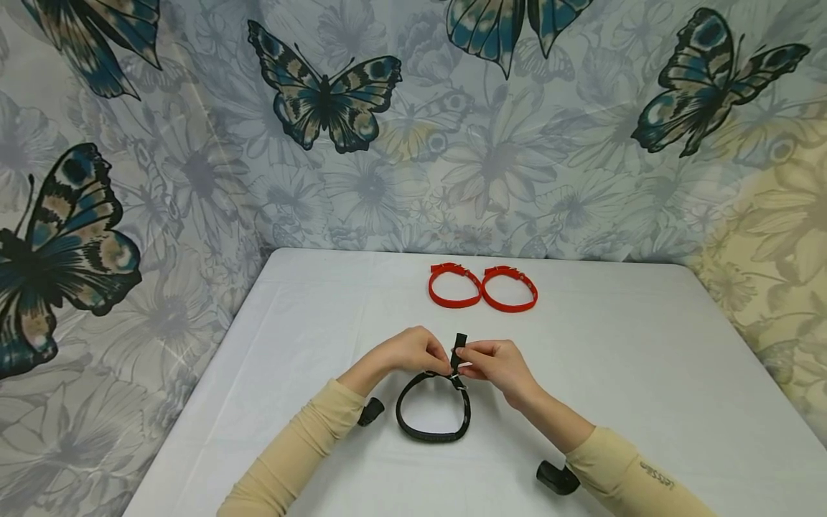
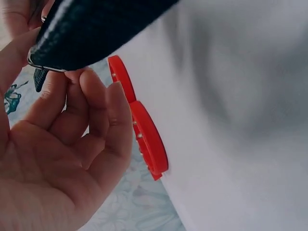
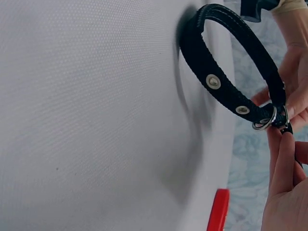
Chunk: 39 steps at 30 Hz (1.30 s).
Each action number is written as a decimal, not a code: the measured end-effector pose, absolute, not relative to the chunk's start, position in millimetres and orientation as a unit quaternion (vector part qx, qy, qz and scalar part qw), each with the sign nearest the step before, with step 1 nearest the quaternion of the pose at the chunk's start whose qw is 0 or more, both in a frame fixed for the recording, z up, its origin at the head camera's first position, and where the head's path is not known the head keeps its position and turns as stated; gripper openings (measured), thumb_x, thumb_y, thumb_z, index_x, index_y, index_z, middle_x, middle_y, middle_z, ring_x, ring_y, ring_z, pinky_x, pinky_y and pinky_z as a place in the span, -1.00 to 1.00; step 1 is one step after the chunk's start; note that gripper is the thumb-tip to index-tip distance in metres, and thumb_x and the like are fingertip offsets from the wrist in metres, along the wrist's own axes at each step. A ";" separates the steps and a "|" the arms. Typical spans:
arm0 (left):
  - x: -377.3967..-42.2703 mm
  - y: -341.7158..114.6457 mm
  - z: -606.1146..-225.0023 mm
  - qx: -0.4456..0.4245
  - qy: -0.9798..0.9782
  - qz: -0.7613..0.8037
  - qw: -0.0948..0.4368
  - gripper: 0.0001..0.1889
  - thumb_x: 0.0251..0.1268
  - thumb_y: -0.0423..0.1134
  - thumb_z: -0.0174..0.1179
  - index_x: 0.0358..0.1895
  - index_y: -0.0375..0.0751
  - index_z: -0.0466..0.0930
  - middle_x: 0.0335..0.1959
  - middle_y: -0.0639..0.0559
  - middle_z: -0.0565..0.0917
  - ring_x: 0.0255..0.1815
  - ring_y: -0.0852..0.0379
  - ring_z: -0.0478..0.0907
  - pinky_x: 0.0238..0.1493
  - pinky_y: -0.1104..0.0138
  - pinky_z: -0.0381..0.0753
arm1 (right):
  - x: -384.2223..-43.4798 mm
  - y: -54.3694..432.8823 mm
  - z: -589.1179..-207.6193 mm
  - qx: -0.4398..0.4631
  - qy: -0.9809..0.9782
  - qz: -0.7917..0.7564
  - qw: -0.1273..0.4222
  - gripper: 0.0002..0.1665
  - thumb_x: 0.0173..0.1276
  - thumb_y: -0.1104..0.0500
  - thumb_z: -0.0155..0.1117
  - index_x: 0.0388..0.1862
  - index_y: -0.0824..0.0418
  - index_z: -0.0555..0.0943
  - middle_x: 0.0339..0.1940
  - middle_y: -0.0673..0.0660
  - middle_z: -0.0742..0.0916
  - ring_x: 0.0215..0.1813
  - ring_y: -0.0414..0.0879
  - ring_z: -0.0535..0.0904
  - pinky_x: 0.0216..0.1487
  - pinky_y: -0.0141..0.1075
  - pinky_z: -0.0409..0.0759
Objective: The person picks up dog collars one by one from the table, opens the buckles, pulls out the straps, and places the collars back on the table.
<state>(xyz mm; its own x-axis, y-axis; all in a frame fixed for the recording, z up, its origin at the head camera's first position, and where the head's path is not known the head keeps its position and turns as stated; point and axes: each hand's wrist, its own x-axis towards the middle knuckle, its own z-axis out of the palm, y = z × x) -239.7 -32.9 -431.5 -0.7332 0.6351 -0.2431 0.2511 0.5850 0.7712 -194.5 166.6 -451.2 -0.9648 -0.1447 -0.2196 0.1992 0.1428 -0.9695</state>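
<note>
A black collar with metal eyelets and a buckle forms a loop on the white table, its buckle end lifted. My left hand pinches the collar near the buckle. On the other side, my right hand pinches the strap's free end, which sticks up past the buckle. A metal ring hangs beside the buckle in the right wrist view. In the left wrist view the near part of the collar hides some of the fingertips.
Two red collars, both buckled into loops, lie side by side toward the table's back edge. Behind the white table hangs a butterfly-patterned cloth. Black wrist devices show by each sleeve.
</note>
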 end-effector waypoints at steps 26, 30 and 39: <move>-223.8 -31.5 -441.6 0.252 0.838 0.394 0.281 -0.90 0.37 -0.28 0.14 -0.22 -0.17 0.64 -0.40 0.14 0.57 -0.42 0.24 0.39 -0.41 0.42 0.37 | -197.8 164.5 -453.1 -0.004 0.782 -0.613 0.109 -0.71 0.34 0.21 0.31 -0.11 0.43 0.70 -0.33 0.19 0.77 -0.38 -0.13 0.72 -0.27 -0.35 0.69; -223.6 -32.6 -444.9 0.247 0.830 0.414 0.280 -0.90 0.35 -0.25 0.15 -0.23 -0.17 0.63 -0.45 0.14 0.55 -0.45 0.23 0.39 -0.44 0.41 0.38 | -199.1 165.0 -453.3 -0.009 0.784 -0.612 0.104 -0.70 0.35 0.20 0.32 -0.10 0.43 0.70 -0.30 0.20 0.77 -0.37 -0.12 0.72 -0.27 -0.34 0.69; -222.3 -33.4 -450.9 0.246 0.817 0.454 0.255 -0.90 0.32 -0.26 0.18 -0.23 -0.18 0.65 -0.40 0.15 0.60 -0.44 0.24 0.43 -0.46 0.42 0.42 | -200.6 166.4 -452.2 -0.010 0.786 -0.611 0.094 -0.68 0.35 0.20 0.31 -0.08 0.44 0.68 -0.26 0.22 0.76 -0.35 -0.12 0.72 -0.26 -0.34 0.69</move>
<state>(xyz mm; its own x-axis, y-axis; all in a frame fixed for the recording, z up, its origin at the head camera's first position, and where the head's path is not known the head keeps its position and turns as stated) -222.3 -33.4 -450.9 -0.7490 0.6341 -0.1922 0.1715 0.4657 0.8682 -200.6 166.4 -452.2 -0.9822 -0.1299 -0.1357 0.0995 0.2527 -0.9624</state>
